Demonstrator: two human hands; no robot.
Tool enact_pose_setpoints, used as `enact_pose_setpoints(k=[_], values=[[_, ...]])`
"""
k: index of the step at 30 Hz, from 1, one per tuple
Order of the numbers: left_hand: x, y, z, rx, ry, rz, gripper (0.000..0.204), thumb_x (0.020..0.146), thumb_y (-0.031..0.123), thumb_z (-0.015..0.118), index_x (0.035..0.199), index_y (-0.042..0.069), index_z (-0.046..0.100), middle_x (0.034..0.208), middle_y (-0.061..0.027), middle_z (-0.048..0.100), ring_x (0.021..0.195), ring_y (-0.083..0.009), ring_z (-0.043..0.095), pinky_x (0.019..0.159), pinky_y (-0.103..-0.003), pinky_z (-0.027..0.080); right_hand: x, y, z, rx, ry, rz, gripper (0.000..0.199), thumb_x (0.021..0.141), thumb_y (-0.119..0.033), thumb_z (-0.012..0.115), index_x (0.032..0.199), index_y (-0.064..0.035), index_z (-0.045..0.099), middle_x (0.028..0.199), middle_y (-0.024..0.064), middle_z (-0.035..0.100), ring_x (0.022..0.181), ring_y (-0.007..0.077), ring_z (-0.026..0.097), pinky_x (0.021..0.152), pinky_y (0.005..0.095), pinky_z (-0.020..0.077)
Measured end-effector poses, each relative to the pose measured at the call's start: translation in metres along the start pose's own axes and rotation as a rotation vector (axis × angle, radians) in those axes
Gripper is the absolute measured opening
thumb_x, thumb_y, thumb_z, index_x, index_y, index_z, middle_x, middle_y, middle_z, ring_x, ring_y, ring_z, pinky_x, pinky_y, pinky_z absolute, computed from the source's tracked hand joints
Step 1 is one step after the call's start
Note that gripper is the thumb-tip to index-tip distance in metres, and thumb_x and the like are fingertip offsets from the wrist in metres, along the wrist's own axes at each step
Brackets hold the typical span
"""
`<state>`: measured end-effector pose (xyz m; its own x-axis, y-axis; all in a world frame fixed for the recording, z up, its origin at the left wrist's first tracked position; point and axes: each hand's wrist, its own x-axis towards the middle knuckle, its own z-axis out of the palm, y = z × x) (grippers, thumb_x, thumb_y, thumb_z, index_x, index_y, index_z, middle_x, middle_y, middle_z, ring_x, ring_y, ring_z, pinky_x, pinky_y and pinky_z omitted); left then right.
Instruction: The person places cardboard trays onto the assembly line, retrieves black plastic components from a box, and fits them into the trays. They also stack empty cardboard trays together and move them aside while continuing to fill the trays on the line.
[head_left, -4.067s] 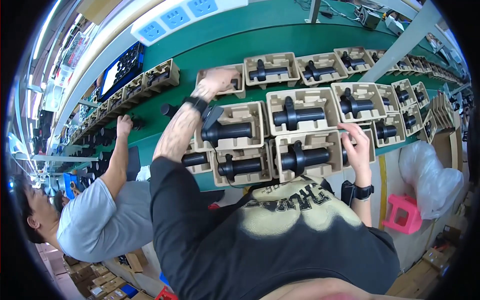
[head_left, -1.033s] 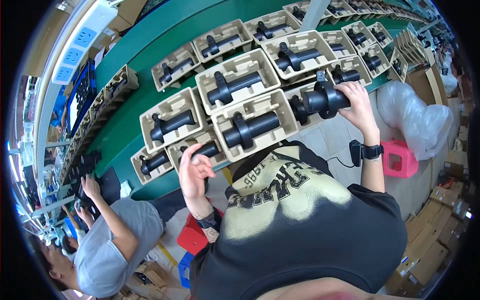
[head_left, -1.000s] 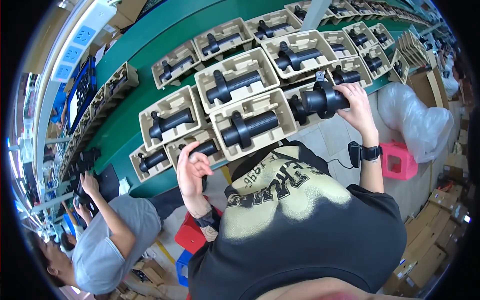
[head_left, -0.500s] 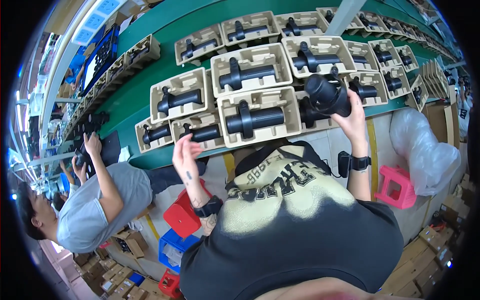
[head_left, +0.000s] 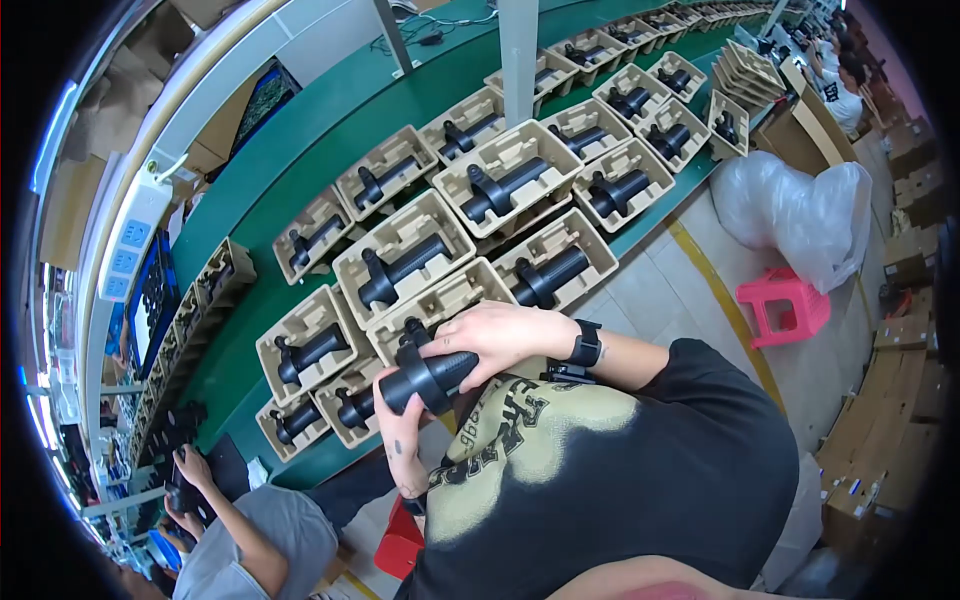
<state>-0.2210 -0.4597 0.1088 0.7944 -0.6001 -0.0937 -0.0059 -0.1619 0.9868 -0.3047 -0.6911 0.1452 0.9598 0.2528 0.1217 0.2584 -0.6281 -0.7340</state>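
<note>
In front of my chest I hold a black cylindrical device [head_left: 430,382] with a raised ring collar, tilted, its wide end toward the left. My left hand [head_left: 398,425] closes around that wide end. Across the top and the ribbed right part lies my right hand [head_left: 500,338], its fingers curled around the body. Just beyond my hands is a beige moulded tray [head_left: 455,298]; my hands cover part of it, and I cannot tell whether it holds anything. Similar black devices lie in neighbouring trays, such as the upper-left tray [head_left: 352,262] and the right-hand tray [head_left: 603,258].
Rows of beige trays stand on a green conveyor bench [head_left: 262,350], some stacked. A metal post [head_left: 518,60] rises among them. At right are a pink stool [head_left: 785,308], a clear plastic bag [head_left: 800,205] and cartons [head_left: 880,400]. A co-worker in grey [head_left: 265,535] works at lower left.
My right hand has brought a black device from the right to my chest. My left hand, free before, now grips it too. The view has turned toward the right.
</note>
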Motion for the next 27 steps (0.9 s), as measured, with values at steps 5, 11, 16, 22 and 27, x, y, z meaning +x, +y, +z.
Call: enact_pose_setpoints(k=[5, 11, 16, 22, 27], values=[[-0.002, -0.037, -0.013, -0.232, 0.111, 0.001, 0.066, 0.069, 0.032, 0.070, 0.122, 0.003, 0.043, 0.114, -0.0099, 0.049, 0.101, -0.0198, 0.050, 0.088, -0.032, 0.042, -0.006, 0.018, 0.003, 0.405, 0.160, 0.169, 0.053, 0.075, -0.031, 0.071, 0.120, -0.0093, 0.054, 0.102, 0.0109, 0.062, 0.085, 0.0240, 0.063, 0.077, 0.0335, 0.0499], [0.010, 0.007, -0.005, -0.053, 0.051, 0.005, 0.063, 0.064, 0.023, 0.073, 0.119, 0.004, 0.049, 0.116, -0.0089, 0.050, 0.111, -0.0221, 0.047, 0.095, -0.035, 0.038, 0.005, 0.003, -0.006, 0.767, 0.413, 0.562, 0.034, 0.073, -0.019, 0.070, 0.104, -0.0083, 0.061, 0.095, 0.0033, 0.058, 0.086, 0.0160, 0.059, 0.078, 0.0307, 0.0475], [0.011, 0.006, -0.008, 0.426, -0.182, 0.172, 0.058, 0.059, 0.016, 0.075, 0.109, -0.002, 0.053, 0.104, -0.0183, 0.056, 0.098, -0.0280, 0.057, 0.086, -0.035, 0.044, -0.004, 0.028, 0.013, 0.428, 0.528, 0.181, 0.036, 0.074, -0.017, 0.067, 0.106, -0.0039, 0.056, 0.102, 0.0077, 0.056, 0.095, 0.0183, 0.054, 0.083, 0.0282, 0.0432], [-0.068, -0.007, -0.040, 0.231, -0.127, -0.112, 0.052, 0.060, 0.019, 0.076, 0.103, -0.002, 0.056, 0.093, -0.0157, 0.062, 0.089, -0.0275, 0.060, 0.080, -0.035, 0.048, 0.033, -0.006, 0.030, 0.836, 0.230, 0.166, 0.048, 0.078, -0.025, 0.065, 0.118, 0.0000, 0.052, 0.110, 0.0127, 0.055, 0.097, 0.0207, 0.054, 0.091, 0.0335, 0.0407], [-0.161, -0.096, -0.020, -0.830, 0.746, 0.050, 0.038, 0.076, 0.028, 0.068, 0.099, -0.001, 0.059, 0.093, -0.0086, 0.064, 0.084, -0.0224, 0.062, 0.076, -0.034, 0.050, 0.063, -0.008, 0.034, 0.503, -0.149, 0.067, 0.044, 0.081, -0.018, 0.062, 0.120, -0.0015, 0.053, 0.118, 0.0148, 0.053, 0.108, 0.0266, 0.051, 0.099, 0.0382, 0.0357]])
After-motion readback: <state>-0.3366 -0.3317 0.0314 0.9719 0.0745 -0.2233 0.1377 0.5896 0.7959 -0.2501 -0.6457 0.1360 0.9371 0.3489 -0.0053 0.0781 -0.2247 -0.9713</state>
